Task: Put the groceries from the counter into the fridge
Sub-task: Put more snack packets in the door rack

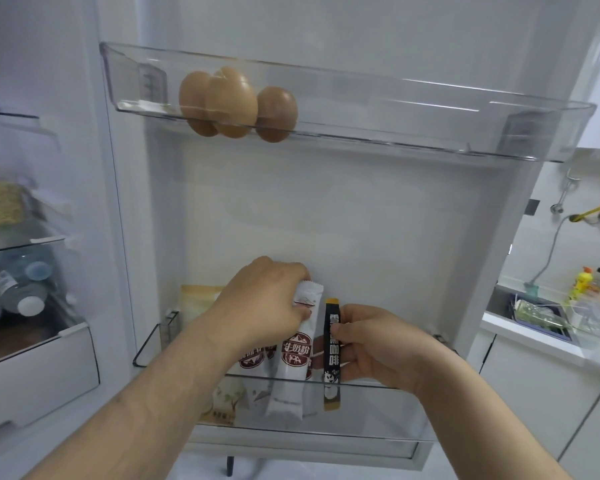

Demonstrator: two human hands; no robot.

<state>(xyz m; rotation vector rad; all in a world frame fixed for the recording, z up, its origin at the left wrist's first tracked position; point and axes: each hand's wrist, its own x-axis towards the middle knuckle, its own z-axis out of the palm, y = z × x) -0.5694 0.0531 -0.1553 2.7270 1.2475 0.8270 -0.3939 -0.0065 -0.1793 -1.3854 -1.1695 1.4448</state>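
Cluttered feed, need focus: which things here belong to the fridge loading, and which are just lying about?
Job: left hand, white sachet, right hand, black sachet, lower door bin.
Lying about: eggs in the upper bin, water bottles, yellow bottle.

White sachet [295, 355], upright, its top pinched in the left fingers [293, 277]. Slim black stick [332, 358], upright, its upper part pinched by the right fingers [341, 329], just beside the sachet.

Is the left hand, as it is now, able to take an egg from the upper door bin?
Probably not at once: the left hand grips a white sachet, so its fingers are busy. Nothing stands between it and the eggs, and the upper door bin is open on top.
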